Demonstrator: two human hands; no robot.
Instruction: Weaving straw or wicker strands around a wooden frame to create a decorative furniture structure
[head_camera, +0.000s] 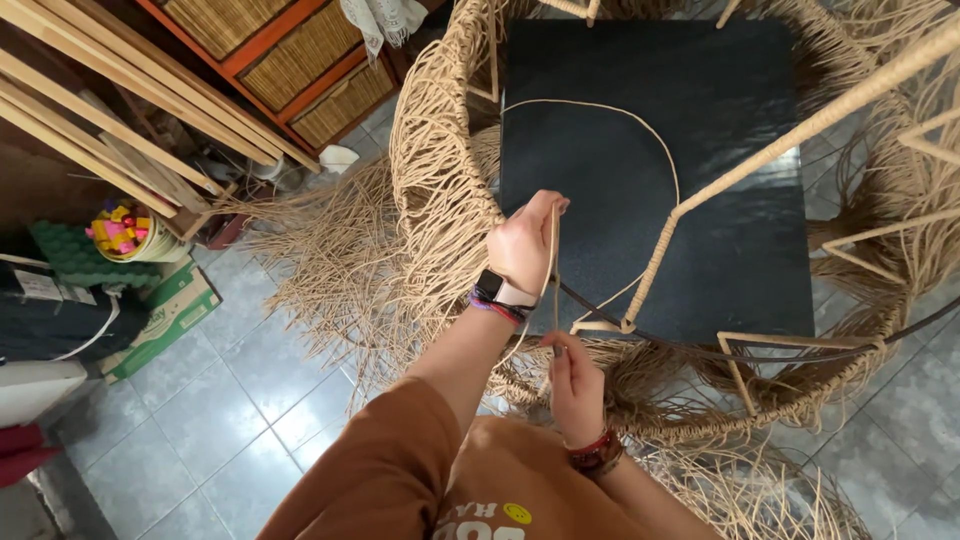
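The left hand (525, 243), a dark watch and coloured bands at its wrist, is raised over the near rim of a large round woven chair frame of pale tan rattan cord (440, 180), its fingers pinched shut on a thin pale strand of rattan cord (640, 125). From that pinch the strand arcs far and to the right over the flat black square panel (700, 170) lying inside the frame, then drops back toward a cord-wrapped strut (760, 160) that slants across it. The right hand (575, 385), a red beaded bracelet at its wrist, sits nearer, just below the rim, fingers closed on the same strand where it runs down from the left hand. The work looks like weaving in mid-pull: the strand is being drawn taut between the two hands before it is laid on the frame. The next move would call for keeping tension while guiding the strand around the rim without snagging the loose cord fringe (330, 260) hanging at the left. On the grey tiled floor (220, 400) to the left stand wooden slats (110, 110) and orange-framed wicker drawers (300, 60).
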